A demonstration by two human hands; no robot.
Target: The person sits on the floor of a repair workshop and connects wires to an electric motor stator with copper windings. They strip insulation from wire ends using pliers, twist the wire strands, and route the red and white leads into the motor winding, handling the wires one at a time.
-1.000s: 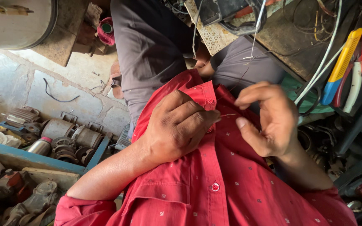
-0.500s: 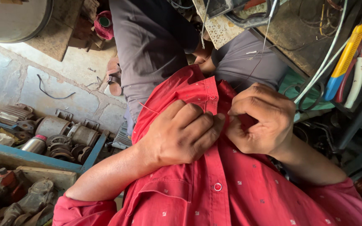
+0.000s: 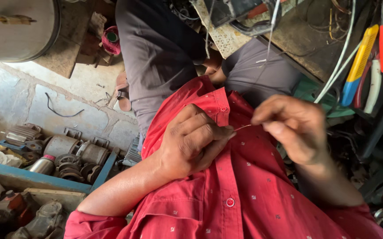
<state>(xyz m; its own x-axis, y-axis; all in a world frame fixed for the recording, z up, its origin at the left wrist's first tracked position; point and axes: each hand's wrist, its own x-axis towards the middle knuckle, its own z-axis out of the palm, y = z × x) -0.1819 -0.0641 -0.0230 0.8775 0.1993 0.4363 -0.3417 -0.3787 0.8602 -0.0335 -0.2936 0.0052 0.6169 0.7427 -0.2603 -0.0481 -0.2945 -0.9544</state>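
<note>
Against one red shirt [image 3: 244,194], two hands, left [image 3: 196,141] and right [image 3: 295,126], pinch one thin wire [image 3: 243,127] between them.

Hands at the shirt front, clutter on both sides

The left hand [image 3: 191,144] rests on the shirt [image 3: 244,199] just below its collar [image 3: 213,104]; the right hand [image 3: 295,128] is beside it to the right, a thin wire [image 3: 243,127] stretched between them. Left of the shirt, on the floor, lie motor parts [image 3: 67,155] — right of it, behind the hand, tools [image 3: 364,62] hang at a workbench [image 3: 306,44].
</note>
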